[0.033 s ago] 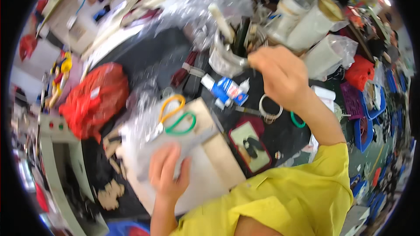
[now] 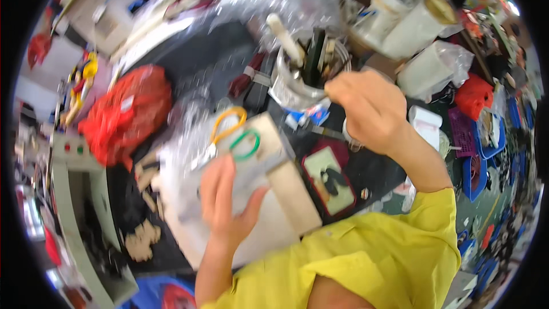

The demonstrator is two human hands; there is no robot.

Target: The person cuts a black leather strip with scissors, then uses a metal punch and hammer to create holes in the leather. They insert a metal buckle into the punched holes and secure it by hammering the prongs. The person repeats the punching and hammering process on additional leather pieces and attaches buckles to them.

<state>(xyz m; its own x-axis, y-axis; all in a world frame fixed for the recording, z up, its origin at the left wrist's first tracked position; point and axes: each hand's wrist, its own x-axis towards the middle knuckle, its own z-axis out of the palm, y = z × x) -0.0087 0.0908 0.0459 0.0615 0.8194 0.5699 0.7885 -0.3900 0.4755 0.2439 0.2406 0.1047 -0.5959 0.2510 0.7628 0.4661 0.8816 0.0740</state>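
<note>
My right hand [image 2: 369, 106] is closed at the near right rim of a white tub [image 2: 289, 88]. A pale rod, a dark flat bar and other tools stand in the tub. Its lower part hides most of a blue-and-white small box [image 2: 314, 115]. My left hand [image 2: 226, 200] is open, thumb apart from the fingers, over a clear plastic bag [image 2: 186, 186] on a pale board [image 2: 274, 223]. Just beyond its fingertips lie scissors [image 2: 246, 143] with one orange and one green handle loop.
A red plastic bag [image 2: 128, 114] lies at the left. White rolls [image 2: 420, 23] stand at the far right. A phone-like flat object with a red edge [image 2: 329, 180] lies right of the board. Wood scraps [image 2: 143, 240] lie at the near left, beside a grey machine housing [image 2: 94, 194].
My right hand and the tub have come nearer, and the tub now covers more of the blue-and-white boxes. My left hand has shifted toward the scissors, its thumb spread wider.
</note>
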